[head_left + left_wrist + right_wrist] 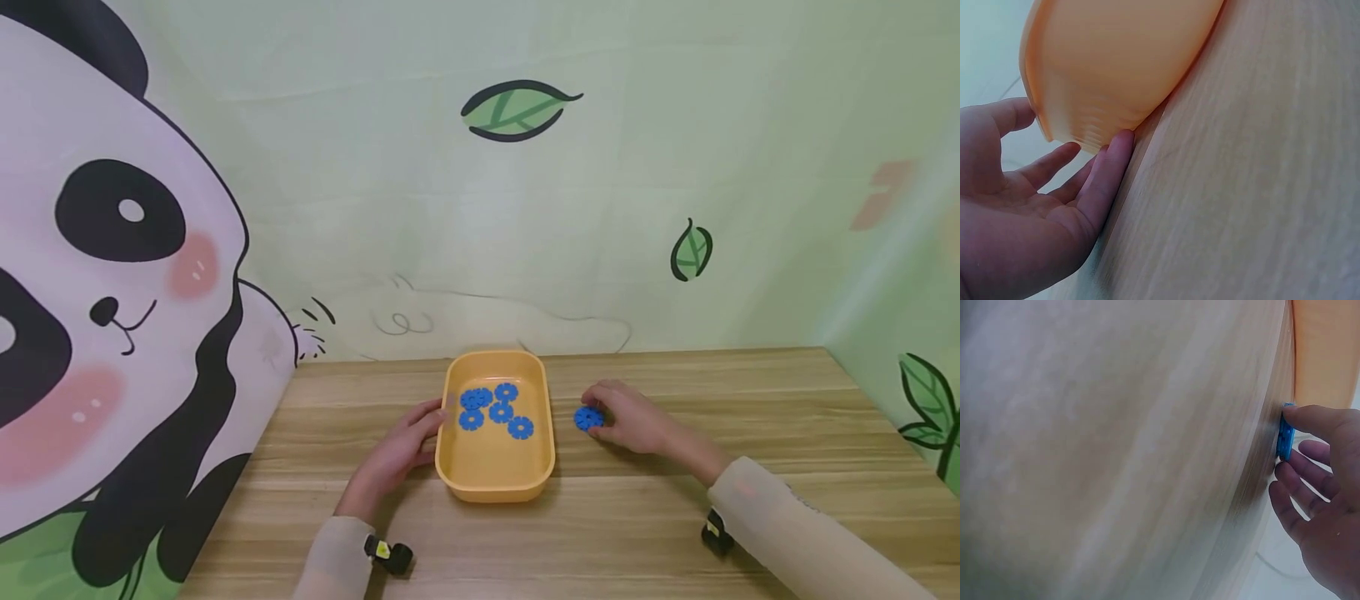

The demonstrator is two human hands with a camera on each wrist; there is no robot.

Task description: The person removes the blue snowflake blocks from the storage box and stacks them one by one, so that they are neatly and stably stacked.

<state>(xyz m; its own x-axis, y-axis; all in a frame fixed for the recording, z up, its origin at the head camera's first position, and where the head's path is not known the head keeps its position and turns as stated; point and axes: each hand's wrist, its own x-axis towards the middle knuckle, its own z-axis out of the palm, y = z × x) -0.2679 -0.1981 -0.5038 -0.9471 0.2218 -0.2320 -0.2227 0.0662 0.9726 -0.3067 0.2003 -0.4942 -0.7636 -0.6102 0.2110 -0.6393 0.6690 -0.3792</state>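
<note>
A yellow plastic tray (495, 492) stands on the table, with several blue notched snowflake discs (521, 428) lying in its far half. At its left side my left hand (401, 446) holds the wall, thumb over the rim and fingers against the outside; the left wrist view shows this hand (1041, 200) beside the tray wall (1116, 56). To the right of the tray my right hand (633, 419) pinches a blue snowflake disc (587, 418) between thumb and fingers. The right wrist view shows the disc (1285, 434) lying flat, at or just above the tabletop.
The wood-grain table (637, 525) meets a printed cloth backdrop (390, 208) just behind the tray. A large panda picture (217, 392) covers the left side. Small black cameras are strapped at both wrists.
</note>
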